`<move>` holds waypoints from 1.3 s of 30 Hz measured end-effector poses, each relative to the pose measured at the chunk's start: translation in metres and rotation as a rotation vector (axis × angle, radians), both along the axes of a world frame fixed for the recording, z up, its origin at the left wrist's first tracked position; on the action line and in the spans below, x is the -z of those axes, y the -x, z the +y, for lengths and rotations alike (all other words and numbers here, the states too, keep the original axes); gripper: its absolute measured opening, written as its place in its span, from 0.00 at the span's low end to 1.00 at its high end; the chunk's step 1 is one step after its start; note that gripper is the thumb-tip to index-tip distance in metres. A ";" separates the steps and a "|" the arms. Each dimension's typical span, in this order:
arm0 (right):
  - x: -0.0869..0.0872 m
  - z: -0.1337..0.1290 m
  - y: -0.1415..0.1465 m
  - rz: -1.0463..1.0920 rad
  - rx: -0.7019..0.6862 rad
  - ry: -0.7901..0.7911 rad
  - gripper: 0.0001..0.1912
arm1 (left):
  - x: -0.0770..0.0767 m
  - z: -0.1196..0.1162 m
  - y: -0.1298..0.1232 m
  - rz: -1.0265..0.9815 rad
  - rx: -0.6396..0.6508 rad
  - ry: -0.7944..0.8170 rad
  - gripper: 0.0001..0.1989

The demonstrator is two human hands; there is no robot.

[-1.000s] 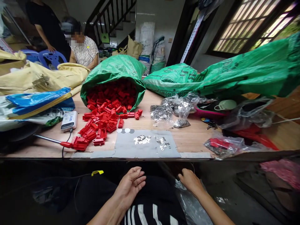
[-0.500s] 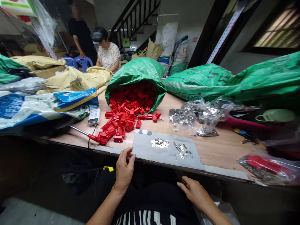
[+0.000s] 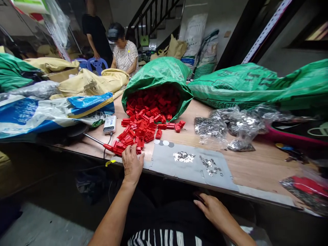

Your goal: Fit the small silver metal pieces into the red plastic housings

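Observation:
My left hand (image 3: 132, 164) reaches over the front edge of the table, its fingertips at the near side of a pile of red plastic parts (image 3: 145, 131). Its thumb stands apart from the fingers, and no part shows in its grasp. Below the table edge, near my lap, my right hand (image 3: 214, 209) is closed around something dark that I cannot make out. A grey mat (image 3: 164, 167) lies on the table between the hands, bearing a heap of small shiny metal plates (image 3: 183, 156) and a looser scatter of small metal pieces (image 3: 210, 164).
Red parts spill from a green sack (image 3: 159, 73). A white power bank (image 3: 110, 125) with a cable lies left of the pile. Clear bags of metal pieces (image 3: 211, 126) and another green sack (image 3: 235, 83) are at right. Two people (image 3: 125, 56) are beyond the table.
My left hand has moved forward and slightly left, from the mat's front corner to the red parts. My right hand stays low near my lap. The view has turned slightly left.

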State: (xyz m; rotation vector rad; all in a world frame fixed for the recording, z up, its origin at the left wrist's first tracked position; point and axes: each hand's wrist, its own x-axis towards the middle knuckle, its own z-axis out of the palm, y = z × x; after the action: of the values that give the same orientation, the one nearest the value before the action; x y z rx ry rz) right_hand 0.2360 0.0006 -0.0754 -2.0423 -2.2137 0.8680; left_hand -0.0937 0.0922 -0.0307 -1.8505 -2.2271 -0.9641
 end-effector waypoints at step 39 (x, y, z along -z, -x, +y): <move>-0.091 0.119 0.024 -0.143 -0.165 -0.480 0.09 | -0.050 -0.079 -0.081 -2.241 0.199 0.837 0.21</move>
State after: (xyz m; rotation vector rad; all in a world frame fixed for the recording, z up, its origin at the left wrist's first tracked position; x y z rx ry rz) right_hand 0.2122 0.1198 0.0160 -1.7597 -2.3878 0.1610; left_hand -0.0126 0.0135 0.0197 -0.1479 -3.3909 -3.8517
